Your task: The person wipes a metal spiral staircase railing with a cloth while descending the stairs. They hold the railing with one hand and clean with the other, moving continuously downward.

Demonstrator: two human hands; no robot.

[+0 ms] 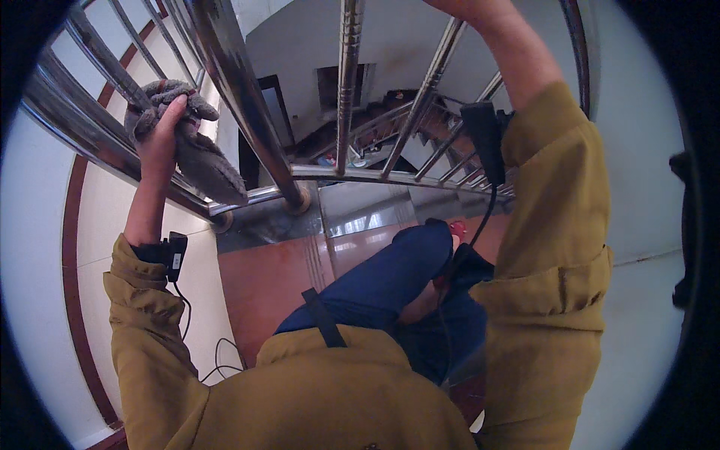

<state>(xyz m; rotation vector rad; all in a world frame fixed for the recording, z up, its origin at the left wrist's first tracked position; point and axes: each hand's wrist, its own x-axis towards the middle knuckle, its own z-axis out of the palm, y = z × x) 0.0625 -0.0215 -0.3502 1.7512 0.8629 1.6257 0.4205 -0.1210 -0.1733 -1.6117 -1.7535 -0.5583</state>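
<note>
My left hand (160, 135) grips a grey fleecy cloth (205, 166), wrapped about a slim metal baluster (101, 53) of the stair railing. One end of the cloth hangs loose towards the bottom rail (256, 196). Beside it, a thick polished metal post (239, 84) slants down to the floor. My right arm reaches up to the top edge of the view, where only the base of my right hand (464, 7) shows, close to another baluster (439, 62). Its fingers are cut off by the frame.
Reddish stair treads (270, 270) with dark edging lie below me, and my legs in blue trousers (365, 270) stand on them. Past the balusters the stairwell drops to a lower flight (388, 121). A pale wall (635, 185) rises at right. Thin cables (187, 315) run from wrist-worn devices.
</note>
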